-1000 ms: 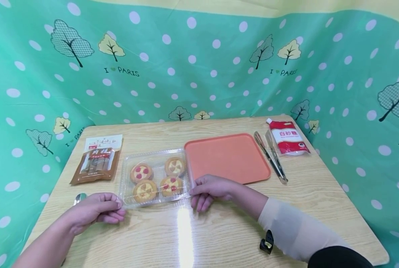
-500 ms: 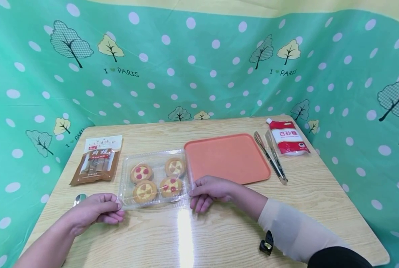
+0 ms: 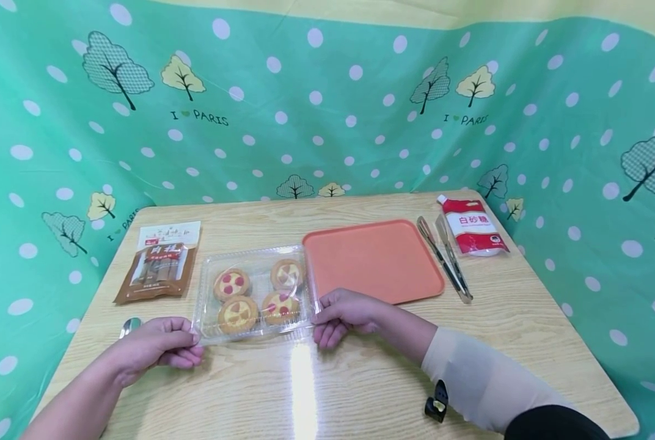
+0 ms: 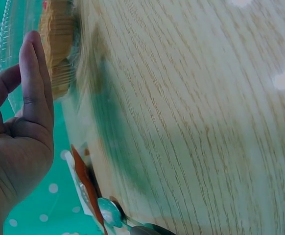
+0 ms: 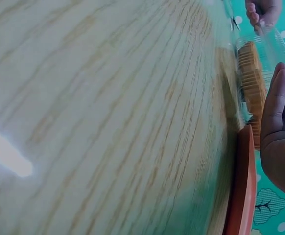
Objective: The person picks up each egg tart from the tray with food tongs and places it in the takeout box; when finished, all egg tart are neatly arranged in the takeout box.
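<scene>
A clear plastic clamshell box (image 3: 253, 251) with several small tarts (image 3: 238, 314) inside is in the middle left of the head view, its lid down. My left hand (image 3: 159, 346) pinches its near left corner between thumb and fingers. At the near right corner, the right hand (image 3: 345, 315) grips the edge, thumb on top. Seen from the left wrist, the left fingers (image 4: 35, 83) lie along the box's side, with the tarts' ridged sides beyond. In the right wrist view, the right hand (image 5: 279, 132) is at the box, close over the table.
An orange tray (image 3: 368, 263) lies just right of the box. Metal tongs (image 3: 444, 260) and a red-and-white sugar bag (image 3: 473, 227) are farther right. A brown cinnamon packet (image 3: 159, 266) lies at the left, with a spoon (image 3: 131, 326) partly behind the left hand. Polka-dot cloth (image 3: 316, 116) surrounds the table.
</scene>
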A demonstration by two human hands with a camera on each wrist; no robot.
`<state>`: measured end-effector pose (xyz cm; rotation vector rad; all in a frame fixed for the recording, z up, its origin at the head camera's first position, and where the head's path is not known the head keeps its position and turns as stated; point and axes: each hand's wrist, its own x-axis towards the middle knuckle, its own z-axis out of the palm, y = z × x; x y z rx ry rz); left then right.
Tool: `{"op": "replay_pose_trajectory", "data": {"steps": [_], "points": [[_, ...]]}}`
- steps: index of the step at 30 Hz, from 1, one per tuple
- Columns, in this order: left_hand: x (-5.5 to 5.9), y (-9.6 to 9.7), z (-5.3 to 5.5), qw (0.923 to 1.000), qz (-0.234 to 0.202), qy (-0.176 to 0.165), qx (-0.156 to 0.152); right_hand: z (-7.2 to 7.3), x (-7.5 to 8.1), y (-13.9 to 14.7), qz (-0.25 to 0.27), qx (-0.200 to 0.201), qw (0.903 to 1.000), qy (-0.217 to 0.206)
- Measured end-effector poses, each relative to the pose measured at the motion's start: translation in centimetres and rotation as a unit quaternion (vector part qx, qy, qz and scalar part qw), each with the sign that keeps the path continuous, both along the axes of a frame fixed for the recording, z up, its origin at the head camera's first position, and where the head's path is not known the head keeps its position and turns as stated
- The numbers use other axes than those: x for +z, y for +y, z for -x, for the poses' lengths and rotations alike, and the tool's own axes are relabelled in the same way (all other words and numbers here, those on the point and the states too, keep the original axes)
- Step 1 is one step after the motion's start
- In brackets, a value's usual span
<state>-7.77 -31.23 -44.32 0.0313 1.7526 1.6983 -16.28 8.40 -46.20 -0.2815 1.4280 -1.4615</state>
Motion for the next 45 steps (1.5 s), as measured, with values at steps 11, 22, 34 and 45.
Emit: {"op": "replay_pose_trajectory", "data": {"steps": [11, 22, 34, 45], "points": [[0.1, 0.1, 0.0, 1.0000, 0.003, 0.004, 0.001, -0.3, 0.1, 0.0, -0.005, -0.020, 0.9998, 0.004], [0.2, -0.4, 0.2, 0.9999, -0.014, -0.008, -0.005, 0.2, 0.0, 0.2, -0.011, -0.005, 0.9999, 0.012], [0.0, -0.1, 0.0, 1.0000, -0.008, 0.000, -0.004, -0.1, 0.3, 0.0, -0.016, -0.023, 0.9996, 0.008], [1.1, -0.5, 0.2, 0.9938, 0.103, 0.032, 0.026, 0.1, 1.7, 2.1, -0.094, 0.015, 0.9738, 0.207]]}}
